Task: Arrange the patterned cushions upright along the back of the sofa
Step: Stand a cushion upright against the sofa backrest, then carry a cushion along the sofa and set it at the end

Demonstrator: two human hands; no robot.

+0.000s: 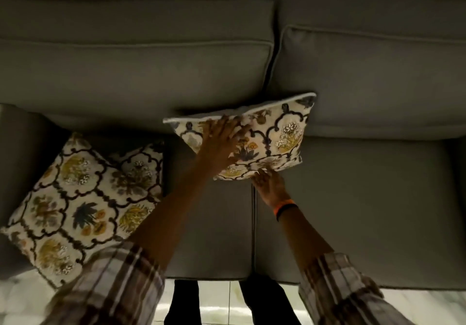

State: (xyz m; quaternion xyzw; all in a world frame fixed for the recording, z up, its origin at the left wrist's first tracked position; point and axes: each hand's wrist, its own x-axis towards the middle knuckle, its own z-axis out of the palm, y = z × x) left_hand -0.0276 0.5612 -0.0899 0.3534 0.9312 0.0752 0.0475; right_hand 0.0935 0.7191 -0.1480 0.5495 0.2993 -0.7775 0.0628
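A floral patterned cushion (pixel 274 133) leans against the grey back cushions of the sofa (pixel 141 77), near the middle seam. My left hand (pixel 222 140) lies flat on its front face with the fingers spread. My right hand (pixel 268 184) touches its lower edge with the fingers at the seam; whether they curl under it is hidden. A second patterned cushion (pixel 83 198) lies tilted on the left seat, resting against the left armrest (pixel 17 163), with no hand on it.
The right seat cushion (pixel 365 211) lies beside the hands. My dark trouser legs (pixel 186 302) stand on pale tiled floor (pixel 219 297) at the sofa's front edge. Plaid sleeves cover both forearms.
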